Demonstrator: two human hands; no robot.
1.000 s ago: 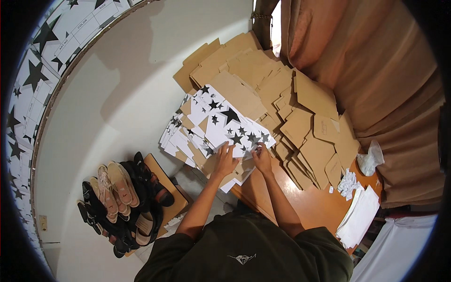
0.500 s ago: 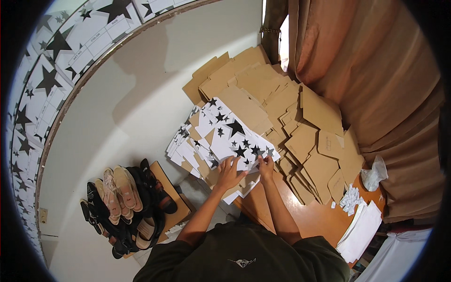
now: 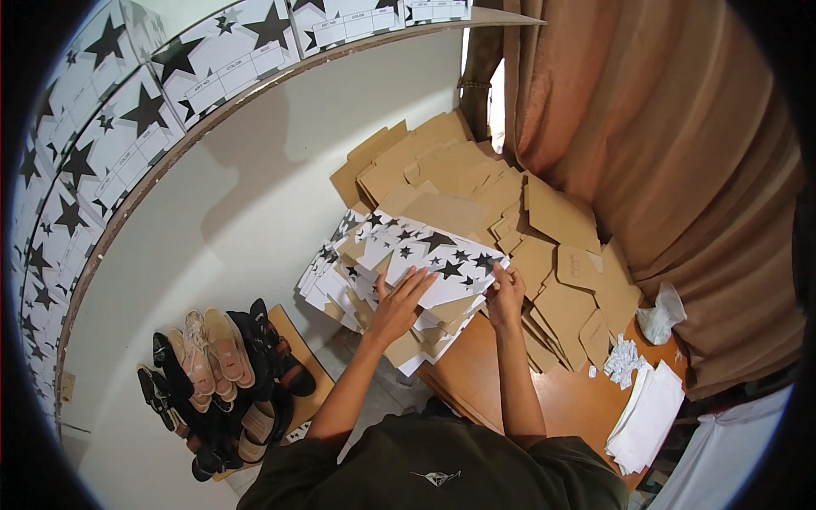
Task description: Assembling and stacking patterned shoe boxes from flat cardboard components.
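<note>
A pile of flat white cardboard box blanks printed with black stars (image 3: 425, 255) lies on the near left part of an orange-brown table (image 3: 484, 382). My left hand (image 3: 398, 302) rests flat, fingers spread, on the top blank. My right hand (image 3: 507, 293) pinches that blank's right edge. Behind and to the right spreads a heap of plain brown cardboard blanks (image 3: 476, 187).
Several pairs of sandals and shoes (image 3: 217, 374) stand on a low board by the white wall at lower left. Star-printed boxes (image 3: 127, 119) line a shelf above. A brown curtain (image 3: 671, 153) hangs at right. White paper sheets (image 3: 650, 416), paper scraps (image 3: 625, 361) and a crumpled plastic bag (image 3: 663, 313) lie on the table's right end.
Both hands have stayed on the star-printed pile, the left spreading flatter on the top blank. My head has tilted, so the shelf of boxes shows more.
</note>
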